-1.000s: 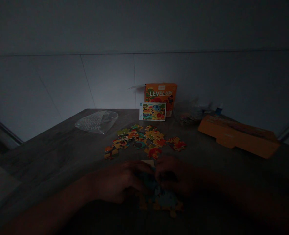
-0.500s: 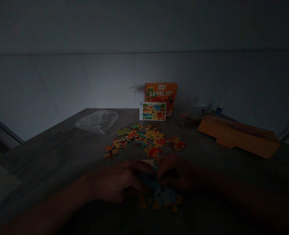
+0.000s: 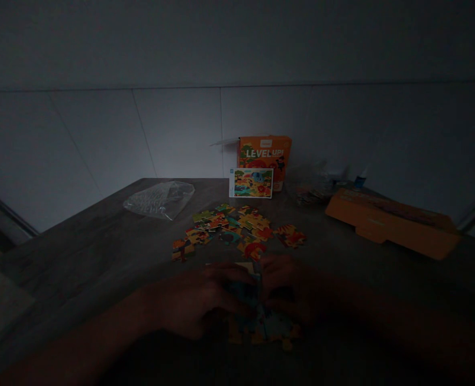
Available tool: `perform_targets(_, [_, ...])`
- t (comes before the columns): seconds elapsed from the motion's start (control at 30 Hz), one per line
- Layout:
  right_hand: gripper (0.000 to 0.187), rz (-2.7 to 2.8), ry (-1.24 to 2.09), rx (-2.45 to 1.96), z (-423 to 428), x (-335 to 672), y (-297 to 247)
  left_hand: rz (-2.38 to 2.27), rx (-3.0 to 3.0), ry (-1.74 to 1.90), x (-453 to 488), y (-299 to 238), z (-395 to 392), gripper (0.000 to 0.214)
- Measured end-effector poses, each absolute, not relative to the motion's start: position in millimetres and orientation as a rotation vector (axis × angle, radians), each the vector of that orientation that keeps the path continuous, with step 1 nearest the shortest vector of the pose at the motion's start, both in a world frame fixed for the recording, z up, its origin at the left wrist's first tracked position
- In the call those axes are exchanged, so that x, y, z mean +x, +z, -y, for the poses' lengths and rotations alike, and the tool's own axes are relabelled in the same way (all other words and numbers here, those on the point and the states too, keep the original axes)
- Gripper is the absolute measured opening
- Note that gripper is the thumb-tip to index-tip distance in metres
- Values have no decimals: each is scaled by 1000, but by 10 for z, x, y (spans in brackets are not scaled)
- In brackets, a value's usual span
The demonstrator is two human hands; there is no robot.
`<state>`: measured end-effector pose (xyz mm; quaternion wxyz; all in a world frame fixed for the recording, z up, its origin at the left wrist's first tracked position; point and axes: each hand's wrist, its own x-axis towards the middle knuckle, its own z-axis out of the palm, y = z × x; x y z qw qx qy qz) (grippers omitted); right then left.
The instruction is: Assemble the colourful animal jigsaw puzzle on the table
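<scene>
Working in near-darkness over a grey worktop (image 3: 101, 236) spreading across the lower frame, apparently at the piece-fitting step. Showing an opened orange carton (image 3: 394, 222) at the right of the frame, well apart from the action. Lying in overlapping disarray at the centre: loose puzzle pieces (image 3: 255, 220), just beyond the fingertips and seemingly awaiting their turn.

Arching the left hand (image 3: 195, 300) in the lower left of centre, fingers bent over the upper left of a joined puzzle section (image 3: 273, 326); being too dark for telling a firm grip from a light touch. Bunching the right hand (image 3: 286, 279) close beside it in the lower right of centre, perhaps pinching a piece, but not showing enough for telling. Sitting beneath and between both hands at the lower centre, with its top partly covered and its blue-and-yellow near edge showing below the fingers. Probably calling next for lining up tab with notch and pressing flat, while steadying the neighbouring pieces.

Standing propped just above the middle of the frame: a picture card (image 3: 252, 183), likely serving as guide.
</scene>
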<state>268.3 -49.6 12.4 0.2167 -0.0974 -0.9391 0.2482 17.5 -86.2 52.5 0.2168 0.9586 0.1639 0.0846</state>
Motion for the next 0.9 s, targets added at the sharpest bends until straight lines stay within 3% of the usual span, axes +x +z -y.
perform_targets(0.63, [11, 2872, 179, -257, 595, 2676, 309, -463, 2655, 213, 190, 555, 868, 59])
perform_targets(0.73, [6, 2857, 168, -344, 619, 2688, 324, -467, 2656, 224, 179, 536, 860, 57])
perform_targets(0.9, [14, 2839, 195, -441, 632, 2698, 315, -497, 2655, 234, 164, 517, 866, 59])
